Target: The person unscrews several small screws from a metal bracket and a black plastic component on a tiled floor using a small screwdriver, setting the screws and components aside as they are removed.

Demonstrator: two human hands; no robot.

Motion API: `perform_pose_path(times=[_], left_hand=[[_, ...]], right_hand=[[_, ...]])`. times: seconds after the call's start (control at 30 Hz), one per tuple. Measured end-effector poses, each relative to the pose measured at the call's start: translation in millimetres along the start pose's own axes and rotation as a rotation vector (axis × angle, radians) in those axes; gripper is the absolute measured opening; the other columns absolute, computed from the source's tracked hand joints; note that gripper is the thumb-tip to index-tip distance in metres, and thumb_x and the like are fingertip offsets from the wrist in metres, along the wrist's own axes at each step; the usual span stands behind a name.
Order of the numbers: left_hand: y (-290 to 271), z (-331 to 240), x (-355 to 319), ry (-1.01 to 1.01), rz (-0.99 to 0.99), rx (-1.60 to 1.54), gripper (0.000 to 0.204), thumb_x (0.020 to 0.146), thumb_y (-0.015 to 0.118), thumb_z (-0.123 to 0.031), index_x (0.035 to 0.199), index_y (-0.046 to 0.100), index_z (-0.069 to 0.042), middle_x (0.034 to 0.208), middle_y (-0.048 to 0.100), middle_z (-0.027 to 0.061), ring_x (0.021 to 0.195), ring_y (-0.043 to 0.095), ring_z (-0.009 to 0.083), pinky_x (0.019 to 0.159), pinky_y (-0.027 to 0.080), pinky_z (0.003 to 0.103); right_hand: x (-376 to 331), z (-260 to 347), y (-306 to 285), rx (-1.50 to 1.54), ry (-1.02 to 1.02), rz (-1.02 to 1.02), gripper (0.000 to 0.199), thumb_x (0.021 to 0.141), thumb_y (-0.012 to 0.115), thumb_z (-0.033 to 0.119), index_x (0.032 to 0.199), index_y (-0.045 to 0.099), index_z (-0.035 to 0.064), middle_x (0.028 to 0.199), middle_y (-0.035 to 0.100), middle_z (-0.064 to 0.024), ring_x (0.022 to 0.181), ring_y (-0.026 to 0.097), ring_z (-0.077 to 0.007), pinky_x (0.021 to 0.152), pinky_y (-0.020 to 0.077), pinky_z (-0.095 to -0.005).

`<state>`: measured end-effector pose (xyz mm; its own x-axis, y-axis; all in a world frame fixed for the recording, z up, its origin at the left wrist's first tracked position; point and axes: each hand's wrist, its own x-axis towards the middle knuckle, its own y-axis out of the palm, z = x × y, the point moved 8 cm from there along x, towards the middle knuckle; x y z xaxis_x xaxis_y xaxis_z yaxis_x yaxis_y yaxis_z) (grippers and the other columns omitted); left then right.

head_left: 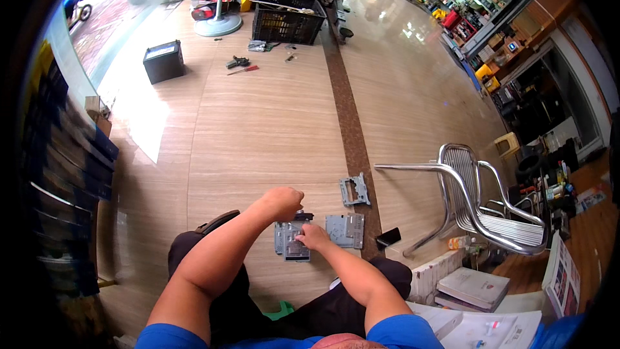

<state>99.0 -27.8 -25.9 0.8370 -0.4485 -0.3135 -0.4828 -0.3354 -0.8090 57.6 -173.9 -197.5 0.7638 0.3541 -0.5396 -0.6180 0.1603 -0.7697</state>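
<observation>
On the floor between my knees lies a grey metal electronic unit (296,254) with a dark part along its far edge. My right hand (314,238) is on its right side, fingers bent and gripping it. Just above the far edge, my left hand (282,204) is closed, knuckles up; whatever it holds is hidden under the fingers. A grey metal cover plate (345,231) lies to the right of the unit. Beyond that plate is a grey bracket frame (363,194) with an open middle. A black phone (388,239) rests farther right.
A metal chair (462,184) lies tipped over at the right. Books (475,287) are stacked at the near right. Farther off on the tiled floor are a black battery (163,63), a red-handled screwdriver (243,70), a dark tool (237,62) and a black crate (287,24).
</observation>
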Motion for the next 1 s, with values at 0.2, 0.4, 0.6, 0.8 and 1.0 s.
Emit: perform_pose_path(times=[0.2, 0.4, 0.6, 0.8, 1.0], left_hand=[[2.5, -1.0, 0.1, 0.004, 0.017, 0.006, 0.028, 0.093, 0.060, -0.028, 0.105, 0.064, -0.004, 0.101, 0.069, 0.0196, 0.099, 0.064, 0.0386, 0.084, 0.051, 0.048], [17.6, 24.5, -0.4, -0.036, 0.031, 0.005, 0.028, 0.092, 0.061, -0.029, 0.103, 0.064, -0.003, 0.101, 0.069, 0.0200, 0.100, 0.064, 0.0389, 0.084, 0.051, 0.048], [24.8, 31.9, -3.1, -0.066, 0.056, 0.060, 0.028, 0.092, 0.061, -0.029, 0.104, 0.064, -0.004, 0.102, 0.069, 0.0198, 0.099, 0.064, 0.0393, 0.084, 0.051, 0.048], [29.5, 23.1, -2.3, -0.090, 0.089, 0.083, 0.028, 0.091, 0.062, -0.030, 0.103, 0.065, -0.005, 0.102, 0.069, 0.0195, 0.100, 0.065, 0.0378, 0.084, 0.052, 0.048], [35.9, 15.1, -3.2, -0.121, 0.138, 0.080, 0.028, 0.092, 0.061, -0.031, 0.102, 0.065, -0.005, 0.103, 0.069, 0.0188, 0.101, 0.065, 0.0371, 0.085, 0.052, 0.048]], right_hand=[[-13.9, 7.0, -17.9, 0.006, -0.049, -0.045, 0.029, 0.085, 0.067, 0.030, 0.100, 0.063, 0.0055, 0.096, 0.069, -0.0214, 0.098, 0.065, -0.0379, 0.084, 0.0515, -0.0480], [-48.2, 52.8, -67.8, 0.070, -0.127, -0.149, 0.024, 0.086, 0.061, 0.015, 0.107, 0.058, 0.0039, 0.106, 0.065, -0.0213, 0.099, 0.063, -0.0396, 0.086, 0.0504, -0.0486], [-103.8, 88.1, -120.9, 0.124, -0.411, -0.274, 0.025, 0.090, 0.057, 0.009, 0.114, 0.058, 0.0057, 0.110, 0.059, -0.0194, 0.101, 0.060, -0.0398, 0.082, 0.0510, -0.0464], [-143.3, 97.5, -163.1, 0.066, -0.461, -0.280, 0.026, 0.090, 0.062, 0.015, 0.114, 0.057, 0.0074, 0.102, 0.063, -0.0177, 0.092, 0.063, -0.0389, 0.077, 0.0520, -0.0455], [-148.0, 95.3, -199.4, 0.131, -0.419, -0.354, 0.024, 0.088, 0.064, 0.019, 0.108, 0.055, 0.0083, 0.086, 0.068, -0.0169, 0.080, 0.066, -0.0407, 0.070, 0.0521, -0.0493]])
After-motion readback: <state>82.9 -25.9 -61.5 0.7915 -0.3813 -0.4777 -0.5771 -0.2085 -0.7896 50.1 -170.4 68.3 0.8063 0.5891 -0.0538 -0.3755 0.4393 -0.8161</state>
